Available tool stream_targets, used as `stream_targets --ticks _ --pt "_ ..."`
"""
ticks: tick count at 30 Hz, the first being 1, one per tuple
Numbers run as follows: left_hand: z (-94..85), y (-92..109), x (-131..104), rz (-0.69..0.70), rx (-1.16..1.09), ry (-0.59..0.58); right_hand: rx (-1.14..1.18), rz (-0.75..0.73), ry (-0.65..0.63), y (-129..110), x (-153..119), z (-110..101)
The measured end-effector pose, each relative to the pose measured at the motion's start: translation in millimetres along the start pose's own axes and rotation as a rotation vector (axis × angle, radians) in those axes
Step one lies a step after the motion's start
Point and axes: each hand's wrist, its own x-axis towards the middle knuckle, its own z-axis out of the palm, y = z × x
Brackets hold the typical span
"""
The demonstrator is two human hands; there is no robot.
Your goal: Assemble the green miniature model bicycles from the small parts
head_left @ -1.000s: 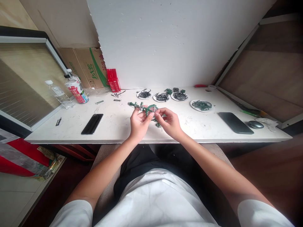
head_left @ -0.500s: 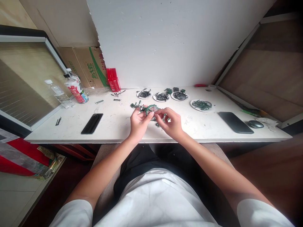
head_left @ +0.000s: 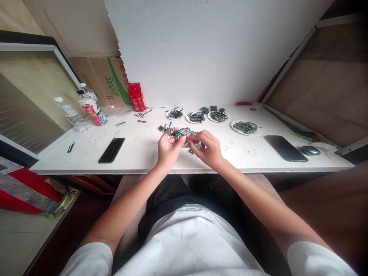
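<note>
A small green model bicycle (head_left: 186, 132) is held above the white table near its front edge. My left hand (head_left: 168, 150) is closed around its frame, thumb by the spoked wheel. My right hand (head_left: 209, 147) is closed in a pinch at that wheel's right side, thumb and forefinger together close to my left thumb. Whatever sits between those right fingertips is too small to make out. More green bicycle parts show behind and below my right fingers, partly hidden by them.
Behind my hands stand white plates of dark parts (head_left: 196, 122), and a plate of green parts (head_left: 245, 132) lies to the right. A phone (head_left: 111, 150) is at left; a black flat device (head_left: 286, 148) and a mouse (head_left: 311, 150) are at right. Bottles (head_left: 93, 111) stand back left.
My right fingers have shifted slightly at the wheel, and the fingertips are drawn a little closer together. My left hand and the model bicycle stay in place.
</note>
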Motion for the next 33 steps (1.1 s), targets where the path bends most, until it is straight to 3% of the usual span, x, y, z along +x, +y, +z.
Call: stream_targets --ticks 9,15,22,33 --pt "1.8 3 -1 -0.005 -0.014 0.015 -0.055 -0.231 0.123 3 3 1" --pt "1.4 2 0 0.015 -0.014 -0.001 -0.149 -0.254 0.125 5 1 1" --pt "3.1 3 -3 0.066 0.032 -0.013 -0.304 -0.46 0.146 14 -2 -4" --pt "9.5 13 -12 0.1 0.085 -0.009 -0.344 -0.49 0.151 20 -7 -6"
